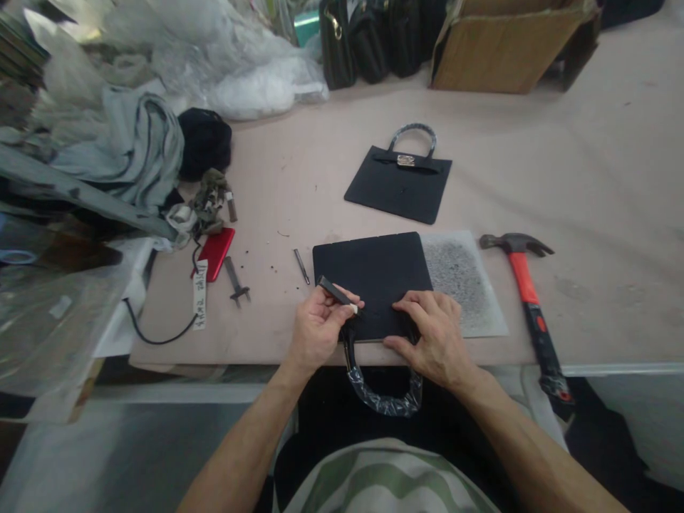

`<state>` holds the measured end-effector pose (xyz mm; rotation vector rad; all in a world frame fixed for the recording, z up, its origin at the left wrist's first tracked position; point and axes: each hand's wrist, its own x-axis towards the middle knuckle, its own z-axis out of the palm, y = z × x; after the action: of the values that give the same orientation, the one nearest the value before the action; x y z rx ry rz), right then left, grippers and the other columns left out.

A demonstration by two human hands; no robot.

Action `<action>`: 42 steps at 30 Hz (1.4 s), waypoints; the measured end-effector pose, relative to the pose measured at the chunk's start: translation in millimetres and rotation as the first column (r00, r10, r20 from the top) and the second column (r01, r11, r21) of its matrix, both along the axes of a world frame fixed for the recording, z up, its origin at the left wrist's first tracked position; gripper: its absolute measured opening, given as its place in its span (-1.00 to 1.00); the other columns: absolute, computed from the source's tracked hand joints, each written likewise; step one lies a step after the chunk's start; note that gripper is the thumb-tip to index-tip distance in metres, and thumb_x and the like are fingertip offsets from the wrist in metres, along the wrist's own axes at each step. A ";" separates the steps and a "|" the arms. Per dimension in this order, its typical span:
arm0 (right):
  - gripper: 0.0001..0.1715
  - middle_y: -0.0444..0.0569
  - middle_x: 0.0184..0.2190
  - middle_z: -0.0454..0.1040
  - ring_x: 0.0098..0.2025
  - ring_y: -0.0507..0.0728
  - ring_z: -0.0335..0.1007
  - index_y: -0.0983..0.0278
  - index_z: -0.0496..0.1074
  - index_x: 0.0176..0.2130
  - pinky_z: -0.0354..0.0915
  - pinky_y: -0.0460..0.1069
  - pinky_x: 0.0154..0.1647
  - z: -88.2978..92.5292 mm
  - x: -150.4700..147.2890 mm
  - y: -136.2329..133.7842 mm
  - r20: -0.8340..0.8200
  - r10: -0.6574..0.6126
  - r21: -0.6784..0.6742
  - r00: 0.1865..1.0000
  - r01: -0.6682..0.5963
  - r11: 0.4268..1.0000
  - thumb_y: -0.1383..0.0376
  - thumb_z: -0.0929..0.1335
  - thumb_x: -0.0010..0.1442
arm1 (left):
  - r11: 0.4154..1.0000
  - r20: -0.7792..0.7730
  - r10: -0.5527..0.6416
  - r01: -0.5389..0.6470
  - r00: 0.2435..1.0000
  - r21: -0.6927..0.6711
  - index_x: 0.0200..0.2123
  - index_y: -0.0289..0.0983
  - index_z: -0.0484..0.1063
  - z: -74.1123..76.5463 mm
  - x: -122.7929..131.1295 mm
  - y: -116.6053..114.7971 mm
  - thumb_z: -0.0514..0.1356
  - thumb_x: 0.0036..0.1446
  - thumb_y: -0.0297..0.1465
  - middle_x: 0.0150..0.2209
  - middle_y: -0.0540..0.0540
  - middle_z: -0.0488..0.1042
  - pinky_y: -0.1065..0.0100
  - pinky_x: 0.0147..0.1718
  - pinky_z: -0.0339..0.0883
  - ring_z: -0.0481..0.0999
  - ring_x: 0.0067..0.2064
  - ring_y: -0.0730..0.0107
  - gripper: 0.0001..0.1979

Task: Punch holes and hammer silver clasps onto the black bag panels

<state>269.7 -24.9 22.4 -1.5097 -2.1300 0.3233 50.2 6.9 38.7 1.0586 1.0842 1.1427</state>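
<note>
A black bag panel (374, 267) lies flat at the table's front edge. Its looped handle (387, 402), wrapped in clear plastic, hangs over that edge toward my lap. My left hand (323, 320) pinches a dark, bar-shaped metal tool (334, 289) with a pale tip, held slanted over the panel's lower left part by the handle's base. My right hand (432, 328) rests on the panel's lower right, thumb and fingertips apart around the other handle base, which it partly hides. Under the panel's right side is a speckled pale board (459, 285).
An orange-and-black claw hammer (526, 285) lies right of the board. Farther back is a second black panel (400, 189) with handle and gold clasp. A small metal rod (301, 266), a two-pronged tool (236, 283) and a red phone-like object (218, 253) lie left. A cardboard box (491, 53) stands behind.
</note>
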 end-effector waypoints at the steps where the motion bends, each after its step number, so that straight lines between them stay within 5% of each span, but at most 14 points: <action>1: -0.44 0.06 -0.07 0.43 -0.03 0.30 0.27 0.24 0.42 -0.04 0.07 0.20 0.01 -0.1 0.0 0.0 0.002 -0.001 -0.004 1.000 0.001 1.000 -0.06 0.47 0.14 | 0.999 -0.038 -0.005 0.006 0.999 0.032 -0.19 -0.31 0.41 -1.1 2.1 -0.9 0.34 0.12 -0.38 -0.22 -0.12 0.59 0.29 -0.10 0.57 0.66 -0.16 0.27 -0.77; 11: -0.51 0.07 -0.08 0.43 -0.05 0.30 0.27 0.24 0.42 -0.04 0.06 0.21 0.00 -0.3 0.5 0.3 -0.015 -0.001 -0.010 1.000 0.000 1.000 -0.07 0.37 0.24 | 0.975 -0.293 -0.021 0.085 0.956 0.207 -0.13 -0.29 0.46 -12.9 3.0 -10.5 0.22 0.25 -0.47 -0.15 -0.14 0.62 0.31 -0.07 0.56 0.65 -0.10 0.30 -0.88; 19: -0.50 0.06 -0.07 0.44 -0.04 0.30 0.26 0.23 0.41 -0.05 0.05 0.20 0.00 -0.8 0.0 0.2 -0.007 -0.009 -0.013 1.000 0.009 1.000 -0.07 0.41 0.21 | 0.894 -0.494 0.086 0.152 0.865 0.422 -0.14 -0.26 0.46 -15.6 2.0 -16.3 0.24 0.26 -0.50 -0.13 -0.11 0.63 0.30 -0.04 0.54 0.64 -0.08 0.33 -0.89; 35: -0.46 0.06 -0.06 0.45 -0.04 0.30 0.26 0.23 0.42 -0.04 0.06 0.20 0.01 -1.5 1.0 -1.0 -0.025 -0.015 -0.002 1.000 0.015 1.000 -0.08 0.44 0.18 | 0.867 -0.480 0.086 0.171 0.873 0.467 -0.13 -0.24 0.42 -21.0 4.5 -19.0 0.23 0.27 -0.51 -0.11 -0.12 0.63 0.27 -0.02 0.53 0.65 -0.07 0.31 -0.87; 42: -0.50 0.06 -0.07 0.45 -0.04 0.30 0.26 0.24 0.42 -0.06 0.06 0.20 0.00 0.7 0.4 -0.4 -0.034 -0.014 0.004 0.999 0.014 1.000 -0.07 0.42 0.20 | 0.900 -0.575 0.153 0.128 0.804 0.417 -0.18 -0.27 0.51 -17.7 6.6 -19.2 0.21 0.27 -0.44 -0.16 -0.13 0.63 0.27 -0.04 0.53 0.64 -0.10 0.28 -0.91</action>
<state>270.1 -25.3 23.1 -1.5052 -2.0917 0.3366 56.8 -12.3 21.1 1.8672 1.3479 1.1150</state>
